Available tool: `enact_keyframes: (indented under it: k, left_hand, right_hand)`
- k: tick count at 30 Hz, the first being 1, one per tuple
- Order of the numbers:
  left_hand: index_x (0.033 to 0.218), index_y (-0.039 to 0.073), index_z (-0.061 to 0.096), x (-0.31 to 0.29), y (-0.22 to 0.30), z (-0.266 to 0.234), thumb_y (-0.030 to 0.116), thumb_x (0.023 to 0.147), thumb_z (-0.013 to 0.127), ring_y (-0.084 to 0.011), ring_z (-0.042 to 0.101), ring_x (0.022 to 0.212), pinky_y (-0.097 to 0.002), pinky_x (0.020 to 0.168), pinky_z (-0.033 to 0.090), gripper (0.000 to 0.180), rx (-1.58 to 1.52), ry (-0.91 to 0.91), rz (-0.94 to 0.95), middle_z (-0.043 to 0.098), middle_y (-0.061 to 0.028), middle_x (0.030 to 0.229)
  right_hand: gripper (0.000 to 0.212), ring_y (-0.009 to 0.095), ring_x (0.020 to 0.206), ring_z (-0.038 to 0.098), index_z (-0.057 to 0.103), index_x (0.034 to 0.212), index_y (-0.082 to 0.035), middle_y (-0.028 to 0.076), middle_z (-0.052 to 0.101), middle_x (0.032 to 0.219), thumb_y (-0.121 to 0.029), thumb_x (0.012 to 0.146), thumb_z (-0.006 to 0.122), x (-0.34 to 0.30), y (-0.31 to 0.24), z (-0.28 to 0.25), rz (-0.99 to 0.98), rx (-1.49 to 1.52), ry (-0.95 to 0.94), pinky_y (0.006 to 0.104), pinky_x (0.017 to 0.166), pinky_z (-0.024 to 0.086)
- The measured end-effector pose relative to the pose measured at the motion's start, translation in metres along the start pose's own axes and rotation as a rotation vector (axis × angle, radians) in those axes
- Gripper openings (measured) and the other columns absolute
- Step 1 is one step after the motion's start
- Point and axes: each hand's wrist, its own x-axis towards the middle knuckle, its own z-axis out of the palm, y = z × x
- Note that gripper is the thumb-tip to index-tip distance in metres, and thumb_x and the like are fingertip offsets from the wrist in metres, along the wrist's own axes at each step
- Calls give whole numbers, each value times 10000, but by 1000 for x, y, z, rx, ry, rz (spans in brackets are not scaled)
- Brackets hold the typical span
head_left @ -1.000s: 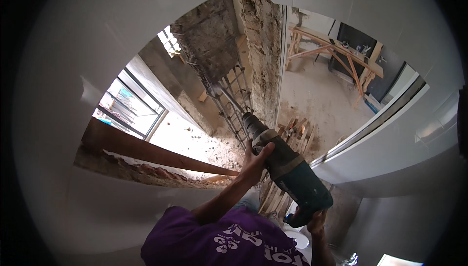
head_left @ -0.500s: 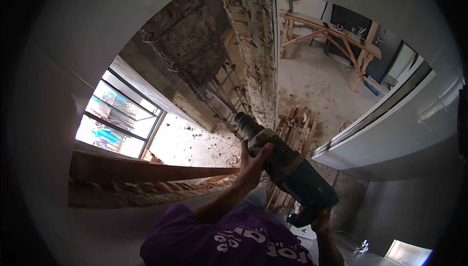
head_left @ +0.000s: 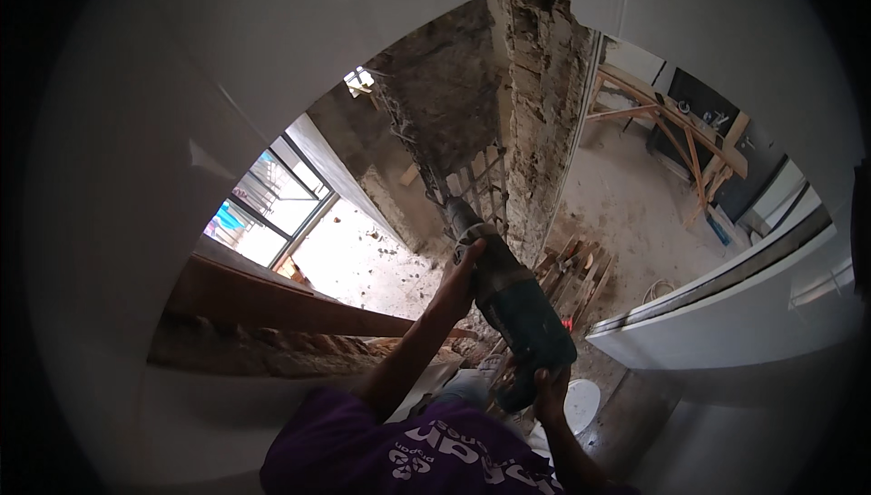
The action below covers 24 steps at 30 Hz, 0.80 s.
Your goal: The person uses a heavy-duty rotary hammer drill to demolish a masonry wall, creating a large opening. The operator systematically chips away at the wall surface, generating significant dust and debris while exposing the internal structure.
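I hold a large dark green rotary hammer (head_left: 526, 313) in both hands, its nose pointing up and away from me. My left hand (head_left: 461, 279) is wrapped round the front of the tool, just behind the chuck. At the back end, my right hand (head_left: 548, 392) grips the rear handle, with the fingers partly hidden behind the body. The nose meets, in this view, the lower edge of a broken dark concrete slab (head_left: 449, 105). Bare rebar (head_left: 485, 177) sticks out beside it. I cannot tell whether the bit touches the concrete.
A rough chipped wall edge (head_left: 540, 105) rises right of the slab. Wooden planks (head_left: 576, 277) lie on the floor below. A wooden trestle bench (head_left: 667, 109) carries tools at the far right. On the left are a brown board (head_left: 272, 304) and a bright window (head_left: 281, 196).
My view has turned, so the room sits further right. The hammer's rear end has swung left and the tool stands steeper, its nose closer to the slab's edge. Both hands keep their grip.
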Motion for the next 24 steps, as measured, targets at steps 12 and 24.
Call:
enact_keyframes:
  k: [12,24]
  left_hand:
    - [1274,14,285,-96,-74,34,394,727,769,-275,562,1024,-364,834,528,823,148,67,-160,488,-162,1122]
    - [1184,35,488,-180,-72,42,445,860,609,-218,611,956,-376,889,505,536,-261,-99,-64,597,-111,1025]
  right_hand:
    - [707,331,910,626,240,1368,-4,249,530,1143,-487,914,489,-130,42,-94,-85,-62,192,400,678,564]
    - [916,300,975,585,149,1402,28,237,455,1241,-345,776,703,-206,-27,-60,-296,-222,-31,413,827,491]
